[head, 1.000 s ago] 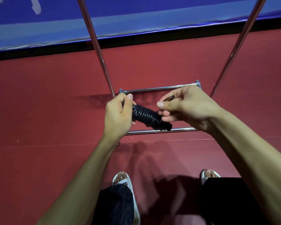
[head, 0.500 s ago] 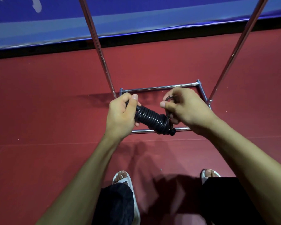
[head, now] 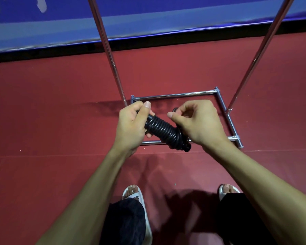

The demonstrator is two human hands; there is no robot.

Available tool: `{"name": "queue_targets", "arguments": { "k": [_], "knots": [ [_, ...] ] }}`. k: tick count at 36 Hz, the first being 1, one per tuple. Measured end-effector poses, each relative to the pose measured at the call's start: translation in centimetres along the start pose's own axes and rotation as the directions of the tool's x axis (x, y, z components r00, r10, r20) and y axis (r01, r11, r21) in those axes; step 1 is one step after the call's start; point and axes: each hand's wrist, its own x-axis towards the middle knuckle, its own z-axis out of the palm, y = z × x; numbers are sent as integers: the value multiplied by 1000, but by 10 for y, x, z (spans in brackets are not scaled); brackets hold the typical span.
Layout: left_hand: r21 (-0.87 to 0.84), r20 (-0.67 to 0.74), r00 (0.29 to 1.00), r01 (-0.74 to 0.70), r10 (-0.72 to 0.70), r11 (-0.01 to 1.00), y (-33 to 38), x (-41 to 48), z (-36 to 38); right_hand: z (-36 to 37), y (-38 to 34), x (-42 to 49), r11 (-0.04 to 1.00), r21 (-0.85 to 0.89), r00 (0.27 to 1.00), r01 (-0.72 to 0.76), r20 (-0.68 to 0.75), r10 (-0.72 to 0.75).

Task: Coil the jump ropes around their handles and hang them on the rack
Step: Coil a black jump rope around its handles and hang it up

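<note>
The black rubbery jump rope [head: 163, 131], tightly coiled round its handles, is held above the red floor [head: 42, 121]: left hand [head: 131, 126] grips one end, right hand [head: 200, 122] pinches the last loop. Coiling looks nearly finished; hanging on the chrome tube rack [head: 175, 94] remains.

1. Left hand [head: 131, 124] was curled round one end of the coiled jump rope [head: 163, 129], forearm angled in from 7 o'clock.
2. Right hand [head: 198, 124] gripped the other end, forearm from 4 o'clock.
</note>
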Motion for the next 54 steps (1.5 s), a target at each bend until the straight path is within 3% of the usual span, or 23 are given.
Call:
{"name": "queue_targets", "arguments": {
  "k": [4,7,13,17,25,29,36,40,43,47,54],
  "knots": [
    [9,5,1000,27,-27,1000,1,0,2,-2,-4,-1,991,-127,997,46,74,-37],
    [52,23,999,43,-44,998,2,-1,4,-1,-8,-6,973,-160,981,169,121,-150],
    [-14,57,997,53,-52,998,0,1,3,2,-9,-6,960,156,960,233,119,-252],
    [-72,83,995,68,-62,995,-2,1,1,7,-4,-4,955,189,963,231,95,-251],
    [-311,285,951,212,-121,926,-3,0,-3,5,7,5,959,234,987,160,-8,-163],
    [-426,240,953,274,-184,862,-2,2,3,3,6,6,943,309,992,121,-58,-108],
    [-635,154,947,313,-282,706,-5,-2,18,3,1,1,928,324,976,182,-175,-130],
    [-598,78,958,266,-276,756,-3,-5,25,11,3,-3,944,268,979,192,-121,-164],
    [-510,45,968,234,-246,828,-1,-7,27,11,4,-5,954,130,962,269,-90,-259],
    [-484,-4,966,225,-260,846,2,-6,29,6,2,-3,928,76,930,365,-70,-360],
    [-468,-3,970,213,-242,858,9,-4,29,3,0,-3,944,121,951,307,-59,-302]
  ]
}}
